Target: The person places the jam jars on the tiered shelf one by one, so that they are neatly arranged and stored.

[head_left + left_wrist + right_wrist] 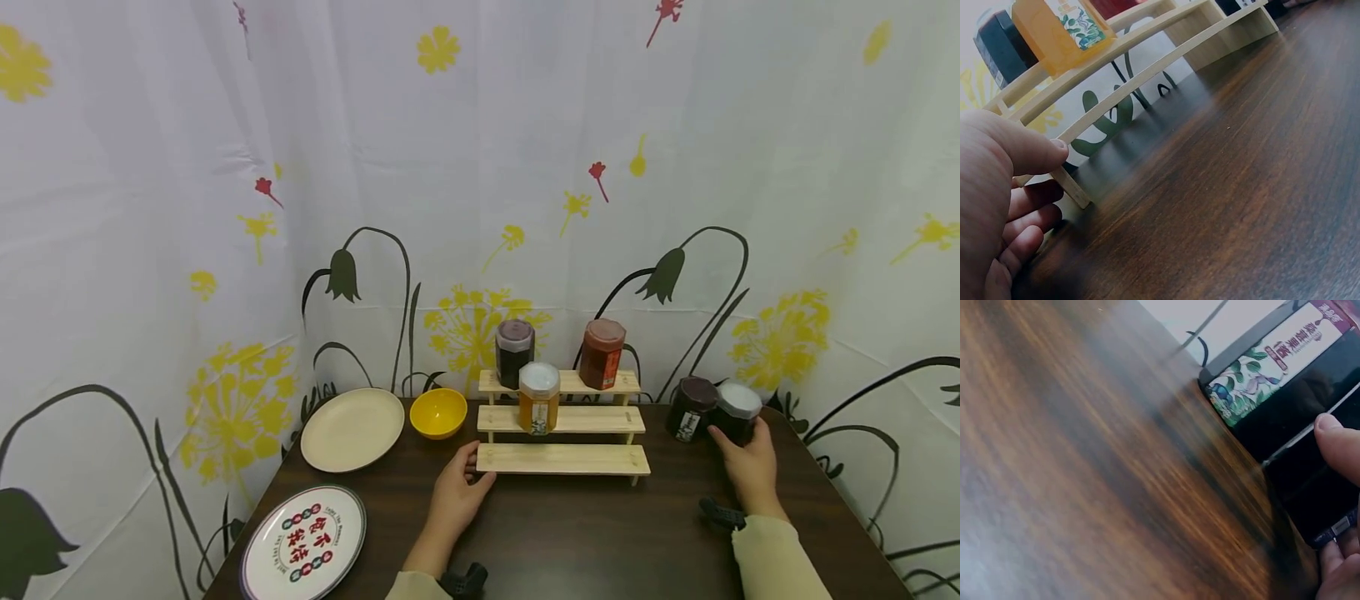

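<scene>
My left hand [459,492] pinches the left end of the lowest step of a three-tier wooden display rack [562,458]. In the left wrist view the thumb lies against the step's edge, with the other fingers curled beneath. At the right, my right hand [752,471] grips a dark jar with a white lid [738,402], thumb on its near side. Right beside it stands a dark jar with a maroon lid [692,408]. On the rack's top step are a black jar [515,354] and a reddish-brown jar [602,354]; an amber jar [539,400] occupies the middle step.
Left of the rack sit a yellow bowl [438,413], a cream oval plate [352,429] and a white plate with red lettering [306,542]. A flower-printed curtain [480,167] hangs behind the dark wooden table [585,542].
</scene>
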### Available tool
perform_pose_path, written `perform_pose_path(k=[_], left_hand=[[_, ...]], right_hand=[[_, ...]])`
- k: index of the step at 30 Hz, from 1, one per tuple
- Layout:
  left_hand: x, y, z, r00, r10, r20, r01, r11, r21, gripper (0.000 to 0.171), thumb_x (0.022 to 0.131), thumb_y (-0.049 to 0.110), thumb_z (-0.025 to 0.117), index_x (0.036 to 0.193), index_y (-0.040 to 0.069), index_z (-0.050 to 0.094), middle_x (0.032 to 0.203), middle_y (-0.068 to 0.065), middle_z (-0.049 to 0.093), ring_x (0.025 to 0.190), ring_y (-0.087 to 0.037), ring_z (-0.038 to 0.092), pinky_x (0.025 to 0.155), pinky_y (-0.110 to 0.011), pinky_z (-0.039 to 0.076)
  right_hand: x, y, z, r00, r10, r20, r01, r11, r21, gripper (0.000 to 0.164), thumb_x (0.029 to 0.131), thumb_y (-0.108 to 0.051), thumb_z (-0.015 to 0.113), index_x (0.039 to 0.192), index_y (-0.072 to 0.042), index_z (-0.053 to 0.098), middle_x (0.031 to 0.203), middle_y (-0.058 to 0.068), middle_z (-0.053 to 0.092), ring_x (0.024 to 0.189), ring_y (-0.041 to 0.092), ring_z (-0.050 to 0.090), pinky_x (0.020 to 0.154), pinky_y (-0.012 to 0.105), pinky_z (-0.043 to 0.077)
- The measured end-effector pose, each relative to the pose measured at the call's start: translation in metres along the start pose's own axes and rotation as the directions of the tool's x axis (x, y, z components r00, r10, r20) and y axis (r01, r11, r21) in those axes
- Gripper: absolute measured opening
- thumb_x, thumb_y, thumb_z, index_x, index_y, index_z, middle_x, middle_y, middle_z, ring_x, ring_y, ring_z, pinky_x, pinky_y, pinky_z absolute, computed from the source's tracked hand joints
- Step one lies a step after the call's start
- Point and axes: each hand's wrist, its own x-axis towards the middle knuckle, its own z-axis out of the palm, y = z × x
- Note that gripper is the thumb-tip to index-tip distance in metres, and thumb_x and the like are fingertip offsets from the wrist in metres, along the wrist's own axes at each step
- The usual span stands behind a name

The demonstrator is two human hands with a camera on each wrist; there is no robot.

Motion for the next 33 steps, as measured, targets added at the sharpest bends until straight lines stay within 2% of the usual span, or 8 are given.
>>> perform_pose_path(k=[3, 15, 20, 23, 26, 28, 30, 33], left_hand=[[0.001, 0.001, 0.001, 1.000, -0.001, 0.000, 0.001, 1.000, -0.004, 0.062, 0.097, 0.025, 0.083, 0.152, 0.009, 0.060, 0.130, -0.009, 0.073, 0.115, -0.022, 0.065, 0.104, -0.048, 0.054], [0.001, -0.001, 0.001, 1.000, -0.001, -0.011, 0.001, 1.000, -0.005, 0.062, 0.096, 0.024, 0.084, 0.151, 0.007, 0.060, 0.129, -0.009, 0.073, 0.114, -0.022, 0.065, 0.102, -0.049, 0.055], [0.002, -0.001, 0.001, 1.000, 0.009, -0.007, -0.009, 1.000, 0.006, 0.063, 0.096, 0.025, 0.084, 0.152, 0.007, 0.060, 0.129, -0.009, 0.074, 0.114, -0.022, 0.066, 0.102, -0.049, 0.055], [0.002, 0.000, 0.001, 1.000, 0.004, -0.008, -0.004, 1.000, 0.005, 0.062, 0.096, 0.025, 0.084, 0.152, 0.008, 0.060, 0.128, -0.009, 0.073, 0.113, -0.021, 0.066, 0.102, -0.049, 0.055], [0.002, 0.000, 0.001, 1.000, -0.003, -0.010, 0.003, 1.000, 0.004, 0.062, 0.096, 0.025, 0.084, 0.151, 0.008, 0.060, 0.128, -0.008, 0.073, 0.113, -0.021, 0.065, 0.102, -0.048, 0.055], [0.002, 0.000, 0.002, 1.000, -0.003, -0.011, 0.004, 1.000, 0.006, 0.062, 0.096, 0.025, 0.084, 0.151, 0.008, 0.060, 0.128, -0.008, 0.073, 0.112, -0.021, 0.065, 0.102, -0.048, 0.055], [0.002, 0.000, 0.002, 1.000, -0.002, -0.009, 0.002, 1.000, 0.009, 0.062, 0.096, 0.025, 0.084, 0.151, 0.007, 0.060, 0.127, -0.008, 0.074, 0.112, -0.021, 0.066, 0.102, -0.048, 0.055], [0.002, 0.000, 0.001, 1.000, 0.006, -0.007, -0.006, 1.000, 0.007, 0.062, 0.096, 0.025, 0.084, 0.151, 0.006, 0.060, 0.128, -0.008, 0.074, 0.112, -0.021, 0.066, 0.101, -0.047, 0.056]], right_hand=[[-0.001, -0.004, -0.001, 1.000, -0.008, -0.005, 0.008, 1.000, -0.017, 0.086, 0.104, -0.031, 0.075, 0.168, 0.002, 0.028, 0.165, 0.033, 0.044, 0.152, 0.050, 0.043, 0.123, 0.064, 0.035], [-0.002, -0.007, 0.001, 0.999, 0.037, -0.007, -0.037, 0.999, 0.033, 0.089, 0.103, -0.031, 0.076, 0.170, -0.001, 0.026, 0.170, 0.028, 0.039, 0.156, 0.046, 0.041, 0.124, 0.061, 0.038], [-0.005, -0.006, 0.000, 0.998, 0.054, -0.035, -0.053, 0.998, 0.027, 0.090, 0.102, -0.033, 0.078, 0.169, -0.001, 0.029, 0.169, 0.027, 0.042, 0.154, 0.045, 0.045, 0.122, 0.060, 0.040], [-0.007, -0.007, -0.001, 0.997, 0.059, -0.049, -0.058, 0.998, 0.029, 0.091, 0.100, -0.033, 0.080, 0.168, -0.001, 0.030, 0.168, 0.026, 0.044, 0.152, 0.045, 0.047, 0.121, 0.053, 0.044], [-0.009, -0.007, -0.001, 0.996, 0.062, -0.061, -0.061, 0.998, 0.026, 0.091, 0.099, -0.034, 0.082, 0.167, -0.002, 0.033, 0.166, 0.025, 0.047, 0.152, 0.043, 0.049, 0.115, 0.036, 0.048], [-0.010, -0.006, -0.001, 0.995, 0.062, -0.073, -0.061, 0.998, 0.019, 0.090, 0.098, -0.035, 0.083, 0.166, -0.002, 0.035, 0.165, 0.025, 0.049, 0.151, 0.043, 0.051, 0.109, 0.029, 0.049], [-0.010, -0.005, -0.001, 0.995, 0.060, -0.082, -0.059, 0.998, 0.013, 0.090, 0.097, -0.035, 0.084, 0.166, -0.001, 0.035, 0.164, 0.026, 0.049, 0.150, 0.044, 0.051, 0.110, 0.031, 0.050], [-0.011, -0.006, 0.001, 0.994, 0.059, -0.096, -0.059, 0.998, -0.001, 0.091, 0.097, -0.037, 0.084, 0.166, -0.001, 0.036, 0.164, 0.027, 0.049, 0.149, 0.045, 0.051, 0.114, 0.047, 0.049]])
